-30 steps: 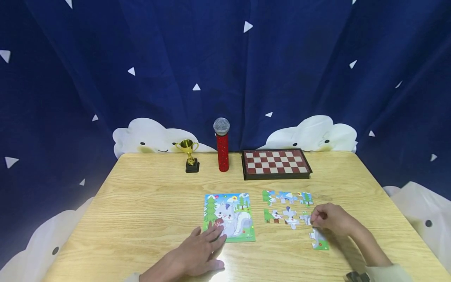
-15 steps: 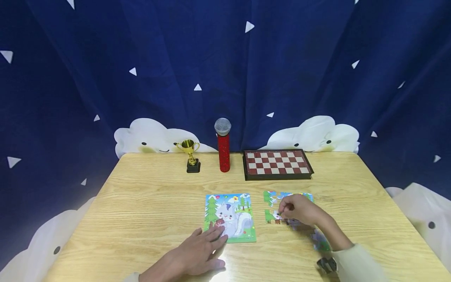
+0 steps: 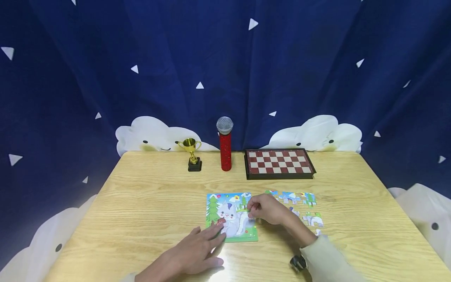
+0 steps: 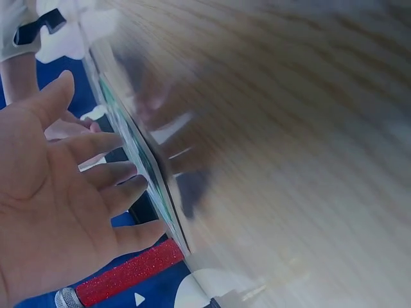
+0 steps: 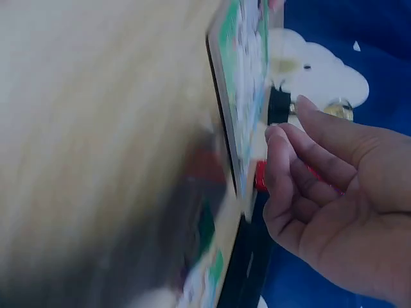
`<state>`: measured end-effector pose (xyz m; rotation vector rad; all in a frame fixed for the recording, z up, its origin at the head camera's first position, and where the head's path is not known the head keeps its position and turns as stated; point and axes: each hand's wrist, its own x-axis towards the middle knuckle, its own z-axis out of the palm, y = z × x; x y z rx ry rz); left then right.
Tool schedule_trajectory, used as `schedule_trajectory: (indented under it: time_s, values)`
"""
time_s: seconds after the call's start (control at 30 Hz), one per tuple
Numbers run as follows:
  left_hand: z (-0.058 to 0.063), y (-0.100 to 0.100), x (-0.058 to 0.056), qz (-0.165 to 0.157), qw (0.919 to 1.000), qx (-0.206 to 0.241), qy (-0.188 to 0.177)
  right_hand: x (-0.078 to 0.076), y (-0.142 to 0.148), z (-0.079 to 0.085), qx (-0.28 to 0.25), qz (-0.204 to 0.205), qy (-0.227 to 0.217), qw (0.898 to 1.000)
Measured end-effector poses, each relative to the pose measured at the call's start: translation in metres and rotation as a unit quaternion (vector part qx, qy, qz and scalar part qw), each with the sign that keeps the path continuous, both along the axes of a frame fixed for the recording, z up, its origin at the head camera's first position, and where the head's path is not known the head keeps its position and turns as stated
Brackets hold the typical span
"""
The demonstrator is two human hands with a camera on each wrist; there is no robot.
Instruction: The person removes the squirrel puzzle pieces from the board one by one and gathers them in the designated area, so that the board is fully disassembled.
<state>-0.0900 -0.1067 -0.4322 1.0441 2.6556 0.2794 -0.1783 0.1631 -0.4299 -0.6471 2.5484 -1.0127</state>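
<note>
A square squirrel picture puzzle [image 3: 230, 231] lies flat on the wooden table. My left hand [image 3: 193, 250], fingers spread and nearly straight, rests its fingertips on the lower left of the picture. Above the right edge of the puzzle is my right hand [image 3: 269, 209], its fingers loosely bent. In the right wrist view a gap shows between thumb and index finger [image 5: 276, 147], and nothing appears between them. Loose jigsaw pieces [image 3: 312, 219] lie right of the puzzle in rough rows, some hidden behind the right hand and forearm.
At the back of the table stand a small gold trophy cup [image 3: 190, 145], a red glitter microphone [image 3: 226, 150] and a red-and-white chequered board [image 3: 280, 161] in a black frame. A blue curtain [image 3: 176, 58] with white clouds hangs behind the table [image 3: 148, 196].
My right hand has left the jigsaw pieces at the far right and travelled left across them to the puzzle's right edge. The left hand stays put.
</note>
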Motion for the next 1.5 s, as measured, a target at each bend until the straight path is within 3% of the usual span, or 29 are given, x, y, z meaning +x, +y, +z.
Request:
schedule_trajectory:
  time_s: [0.27,0.5,0.87,1.3,1.5]
  values:
    - [0.002,-0.008,0.002,0.015,0.9997,-0.002,-0.018,0.010,-0.029,-0.009,0.002,-0.004,-0.031,1.000]
    - [0.000,-0.010,0.002,0.010,0.9998,-0.013,-0.012,0.017,-0.040,-0.012,0.010,-0.015,-0.041,0.999]
    - [0.001,-0.009,0.004,0.012,0.9996,-0.022,-0.013,0.025,-0.045,-0.012,0.019,-0.012,-0.025,0.999]
    - [0.001,-0.008,0.004,0.014,0.9995,-0.022,-0.016,0.022,-0.045,-0.013,0.010,-0.009,-0.026,1.000]
    - [0.003,-0.008,0.004,0.019,0.9993,-0.023,-0.023,0.018,-0.038,-0.006,-0.001,0.005,-0.025,1.000]
